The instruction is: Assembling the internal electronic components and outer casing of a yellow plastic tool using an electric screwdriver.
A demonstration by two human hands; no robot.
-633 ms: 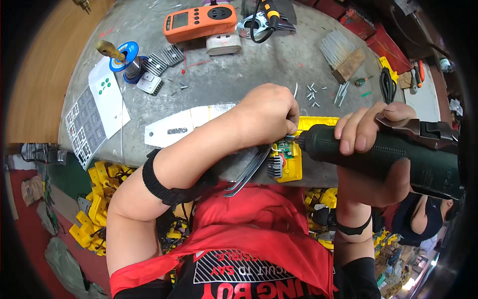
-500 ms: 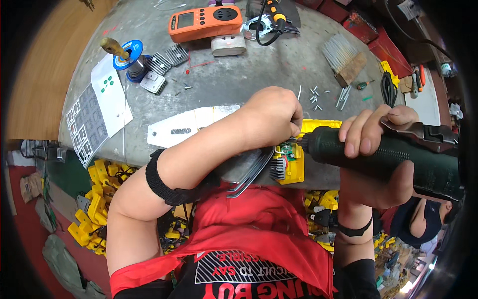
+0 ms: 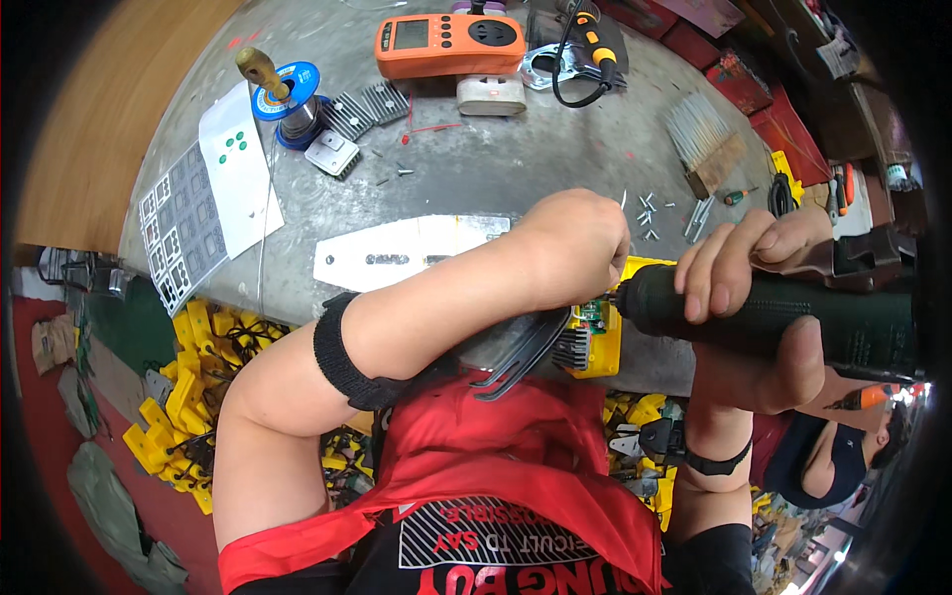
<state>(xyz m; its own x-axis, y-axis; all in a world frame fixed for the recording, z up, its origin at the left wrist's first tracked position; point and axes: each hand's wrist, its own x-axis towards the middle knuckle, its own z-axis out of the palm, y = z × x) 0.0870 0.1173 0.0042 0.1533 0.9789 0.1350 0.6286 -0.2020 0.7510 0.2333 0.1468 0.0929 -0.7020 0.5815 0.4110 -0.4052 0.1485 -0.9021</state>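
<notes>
Your two hands work close together at the near edge of the table. Your right hand (image 3: 729,273) is wrapped around one dark green power screwdriver (image 3: 773,307), with the fingers over its top and the thumb along its near side. Your left hand (image 3: 585,243) is curled just beside the tool's front end; its fingertips are hidden, so I cannot tell what they hold or how far apart they are.

Below that hand, near the table's edge, lies one open yellow case (image 3: 605,355), with one green circuit board (image 3: 593,315) and one finned metal block (image 3: 571,349) in it.

Past your left forearm lies one white tapered plate (image 3: 397,248). Beyond your hands, to the right, are several short screws (image 3: 650,216), too small to count surely, and one small screwdriver (image 3: 736,197).

Farther off, you have one brush (image 3: 709,154), one wire spool (image 3: 297,121), one white socket (image 3: 491,96) and, beyond it, one orange meter (image 3: 446,50).
</notes>
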